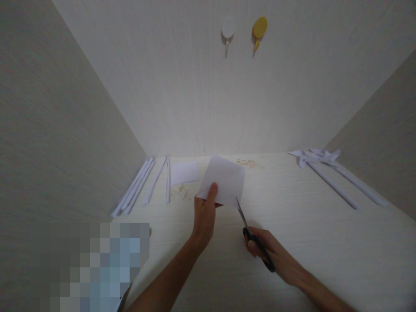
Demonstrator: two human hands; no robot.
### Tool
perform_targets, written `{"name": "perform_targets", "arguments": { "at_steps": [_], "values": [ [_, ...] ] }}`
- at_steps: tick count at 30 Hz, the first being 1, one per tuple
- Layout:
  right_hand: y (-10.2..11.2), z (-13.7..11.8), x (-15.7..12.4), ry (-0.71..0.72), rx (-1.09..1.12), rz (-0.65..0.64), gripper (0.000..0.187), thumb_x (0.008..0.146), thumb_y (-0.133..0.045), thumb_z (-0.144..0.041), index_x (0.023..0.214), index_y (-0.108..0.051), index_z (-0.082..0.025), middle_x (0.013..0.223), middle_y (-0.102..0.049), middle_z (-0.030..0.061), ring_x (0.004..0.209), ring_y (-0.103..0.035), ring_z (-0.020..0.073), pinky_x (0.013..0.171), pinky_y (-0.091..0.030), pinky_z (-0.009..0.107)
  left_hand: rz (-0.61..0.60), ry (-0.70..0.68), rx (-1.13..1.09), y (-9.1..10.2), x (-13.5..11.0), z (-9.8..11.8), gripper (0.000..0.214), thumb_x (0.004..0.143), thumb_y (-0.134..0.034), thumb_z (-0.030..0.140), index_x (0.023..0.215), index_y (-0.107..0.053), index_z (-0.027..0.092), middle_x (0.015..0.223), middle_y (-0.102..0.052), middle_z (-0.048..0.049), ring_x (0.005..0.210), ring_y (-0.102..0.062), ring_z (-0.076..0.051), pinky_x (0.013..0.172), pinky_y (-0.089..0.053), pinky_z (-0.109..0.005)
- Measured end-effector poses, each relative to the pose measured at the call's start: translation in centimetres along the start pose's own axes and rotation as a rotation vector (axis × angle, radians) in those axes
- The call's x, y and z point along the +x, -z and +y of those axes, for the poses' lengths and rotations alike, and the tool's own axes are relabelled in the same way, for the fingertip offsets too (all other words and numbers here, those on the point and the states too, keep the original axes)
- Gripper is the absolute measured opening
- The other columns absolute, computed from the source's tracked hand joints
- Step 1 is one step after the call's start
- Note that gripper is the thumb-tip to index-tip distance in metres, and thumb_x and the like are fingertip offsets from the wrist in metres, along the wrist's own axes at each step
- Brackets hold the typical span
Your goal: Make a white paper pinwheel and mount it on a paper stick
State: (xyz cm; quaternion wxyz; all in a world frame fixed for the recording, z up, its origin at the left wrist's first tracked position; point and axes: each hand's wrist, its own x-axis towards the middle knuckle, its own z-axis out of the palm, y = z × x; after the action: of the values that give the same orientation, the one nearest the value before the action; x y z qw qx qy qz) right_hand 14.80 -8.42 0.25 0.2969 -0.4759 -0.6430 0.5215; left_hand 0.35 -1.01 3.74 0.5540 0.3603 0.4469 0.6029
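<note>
My left hand (204,216) pinches the lower left corner of a white paper square (225,178) and holds it up above the pale table (292,225). My right hand (271,253) grips black-handled scissors (251,234). Their blade tips touch the paper's lower right edge.
Several rolled white paper sticks (136,186) lie at the back left beside a smaller paper square (184,172) and small scraps (180,193). Paper pinwheels on sticks (328,167) lie at the back right. A white hook (227,30) and a yellow hook (259,30) hang on the wall.
</note>
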Motion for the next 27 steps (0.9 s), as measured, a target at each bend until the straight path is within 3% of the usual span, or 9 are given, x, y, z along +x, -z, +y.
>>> {"name": "perform_targets", "arguments": {
  "at_steps": [27],
  "values": [
    [-0.06,0.07,0.02,-0.015,-0.001,-0.002,0.044,0.077,-0.036,-0.059,0.062,-0.038,-0.018,0.060,-0.034,-0.0024,0.056,-0.031,0.0100,0.048,-0.028,0.022,0.027,-0.002,0.027,0.02,-0.13,-0.15,0.032,0.068,-0.058,0.041,0.082,-0.064,0.012,0.074,-0.065,-0.0066,0.071,-0.060,-0.017,0.056,-0.048,-0.024]
  ]
}}
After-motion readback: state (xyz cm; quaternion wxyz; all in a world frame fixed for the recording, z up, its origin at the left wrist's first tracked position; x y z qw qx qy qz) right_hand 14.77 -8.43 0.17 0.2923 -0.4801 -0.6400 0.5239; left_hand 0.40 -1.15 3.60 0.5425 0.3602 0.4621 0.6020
